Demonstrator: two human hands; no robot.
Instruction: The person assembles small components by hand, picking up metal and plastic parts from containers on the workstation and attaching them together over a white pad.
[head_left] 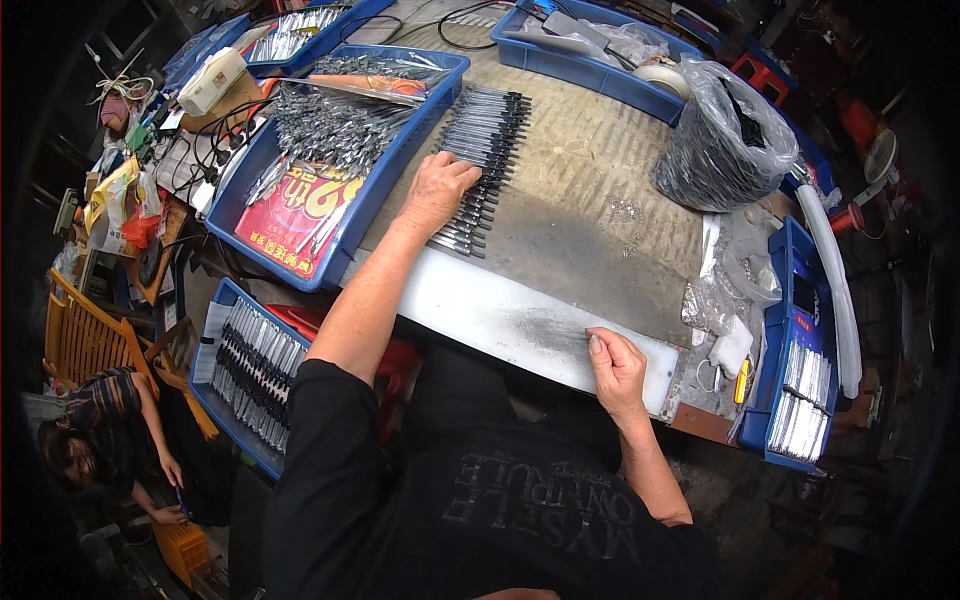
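Observation:
A long row of slim silver rods with black ends (483, 125) lies side by side on the worktable, left of its middle. My left hand (440, 192) rests on the near part of this row. Its fingers are bent down over the rods and close on them; how many they grip is hidden. Along the table's front edge runs a white board (480, 297) with a dark smudge on its surface. At the right part of that board is my right hand (617, 370), its fingers curled in and the thumb against them. Whatever it may hold does not show.
Left of the row stands a blue tray (375, 190) heaped with metal parts. Another blue tray (215, 345) of rods sits lower left, near a seated person (110, 430). A plastic bag (725, 140) of dark parts stands far right, above a blue bin (770, 400).

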